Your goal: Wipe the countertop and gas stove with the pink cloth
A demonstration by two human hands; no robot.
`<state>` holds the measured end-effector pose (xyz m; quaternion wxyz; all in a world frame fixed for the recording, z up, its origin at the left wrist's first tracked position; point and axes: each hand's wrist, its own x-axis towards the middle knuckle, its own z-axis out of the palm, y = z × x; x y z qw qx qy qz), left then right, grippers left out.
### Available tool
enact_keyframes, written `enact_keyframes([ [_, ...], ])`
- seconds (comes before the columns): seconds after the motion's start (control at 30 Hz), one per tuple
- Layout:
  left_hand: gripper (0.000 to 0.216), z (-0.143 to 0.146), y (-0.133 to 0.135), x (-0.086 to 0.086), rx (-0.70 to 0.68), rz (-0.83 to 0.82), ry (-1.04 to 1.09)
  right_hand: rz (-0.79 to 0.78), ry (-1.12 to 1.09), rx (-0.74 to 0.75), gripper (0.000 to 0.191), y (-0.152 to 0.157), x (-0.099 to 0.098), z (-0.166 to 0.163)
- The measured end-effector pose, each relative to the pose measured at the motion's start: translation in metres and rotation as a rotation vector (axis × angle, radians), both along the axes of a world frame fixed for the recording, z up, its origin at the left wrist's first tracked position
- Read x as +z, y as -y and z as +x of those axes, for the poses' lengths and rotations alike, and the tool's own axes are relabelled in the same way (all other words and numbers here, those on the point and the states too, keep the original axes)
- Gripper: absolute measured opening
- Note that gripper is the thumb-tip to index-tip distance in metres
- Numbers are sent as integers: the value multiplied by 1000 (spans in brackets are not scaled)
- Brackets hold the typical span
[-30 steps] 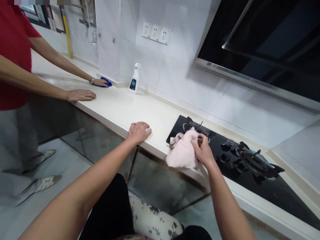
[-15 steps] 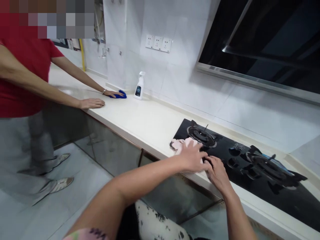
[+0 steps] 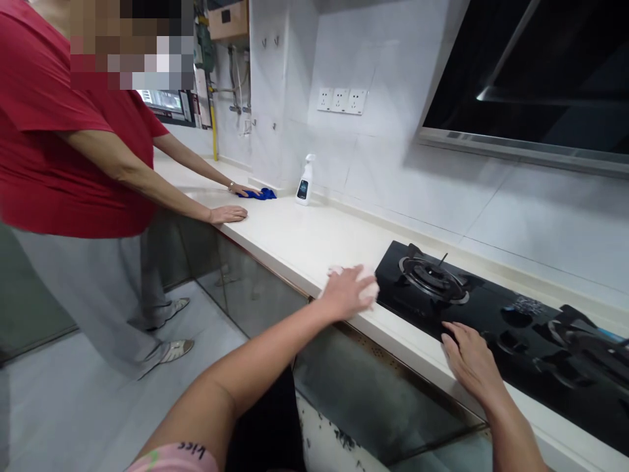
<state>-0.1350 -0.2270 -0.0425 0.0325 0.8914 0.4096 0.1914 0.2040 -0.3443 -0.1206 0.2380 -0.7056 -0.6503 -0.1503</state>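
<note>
Head view, kitchen counter. Left hand [image 3: 346, 293] lies palm down with fingers extended, pressing on a soft pale pink cloth [image 3: 367, 278] without gripping it; the cloth sits on the cream stone tabletop [image 3: 299, 239], just left of the black glass gas hob [image 3: 496, 328], and is mostly hidden under the hand. Right hand [image 3: 472, 360] is empty, fingers spread, touching the hob's front portion. Well left of the hob, a white spray bottle [image 3: 305, 183] stands upright; its dark label is too small to read. Near the bottle, a co-worker's hand [image 3: 244, 190] touches a crumpled blue cloth [image 3: 265, 194], while the co-worker's other hand [image 3: 228, 214] lies flat on the tabletop.
</note>
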Motion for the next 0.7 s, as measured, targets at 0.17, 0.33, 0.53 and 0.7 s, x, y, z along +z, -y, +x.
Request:
enact_keyframes([
  [0.17,62,-104,-75,15,461,-90,-16,4,-7,-25,58,1,0,-5],
  [0.33,93,-186,-123,25,770,-87,151,27,23,-19,59,0,-5,-6],
  [0.53,58,-182,-113,5,835,23,292,50,32,-29,58,-3,-9,-8],
  [0.7,53,-114,-51,-53,612,239,509,44,24,-8,60,-2,-7,-12],
])
